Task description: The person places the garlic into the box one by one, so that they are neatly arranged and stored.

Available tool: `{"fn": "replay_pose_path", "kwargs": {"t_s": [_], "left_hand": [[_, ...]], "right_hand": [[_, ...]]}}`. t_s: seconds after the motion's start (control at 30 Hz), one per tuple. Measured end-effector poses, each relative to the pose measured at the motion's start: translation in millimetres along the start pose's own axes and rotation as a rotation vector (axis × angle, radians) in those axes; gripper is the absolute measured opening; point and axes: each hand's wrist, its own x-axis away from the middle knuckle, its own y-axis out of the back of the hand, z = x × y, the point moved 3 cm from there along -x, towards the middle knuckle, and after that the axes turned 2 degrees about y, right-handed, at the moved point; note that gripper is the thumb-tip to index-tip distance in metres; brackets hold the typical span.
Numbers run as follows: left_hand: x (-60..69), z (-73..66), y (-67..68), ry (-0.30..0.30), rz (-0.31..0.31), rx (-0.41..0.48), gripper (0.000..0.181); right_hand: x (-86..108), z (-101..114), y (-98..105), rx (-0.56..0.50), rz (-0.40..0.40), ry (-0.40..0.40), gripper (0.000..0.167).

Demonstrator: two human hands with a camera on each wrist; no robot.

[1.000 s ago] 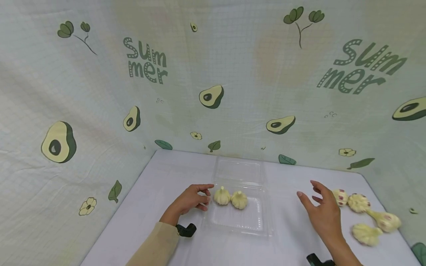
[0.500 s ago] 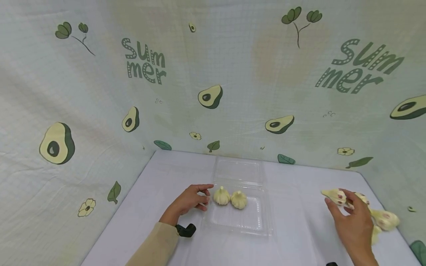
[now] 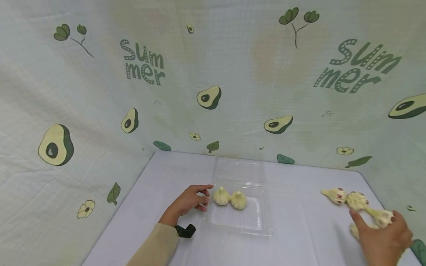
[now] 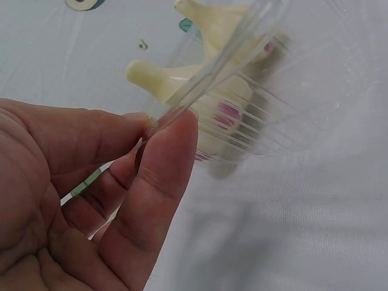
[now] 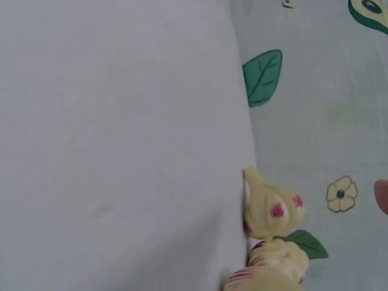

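Two pale, ribbed garlic bulbs (image 3: 221, 196) sat in the thin, clear plastic box (image 3: 241, 233), whose rim I pinched with my left hand (image 3: 191, 201). My right hand (image 3: 384, 238) was spread, thumb apart from fingers, beside loose, purple-flecked bulbs (image 3: 357, 201). The smooth white surface (image 3: 293, 221) met creased cloth (image 3: 239, 55) printed with avocados (image 3: 209, 97).
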Motion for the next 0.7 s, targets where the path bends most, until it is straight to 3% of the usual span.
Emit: {"fn": "replay_pose_path", "kwargs": {"t_s": [0.17,0.33,0.7], "left_hand": [[1.7,0.8,0.8,-0.003,0.002,0.002,0.058],[1.5,0.9,0.4,-0.008,0.008,0.0,0.058],[2.1,-0.5,0.5,-0.005,0.008,-0.004,0.058]], "right_hand": [[-12.4,-19,-12,-0.001,0.081,-0.095,0.099],[-22.9,-36,-23,-0.021,0.115,-0.118,0.095],[-31.5,-47,-32,0.048,0.199,-0.026,0.088]]}}
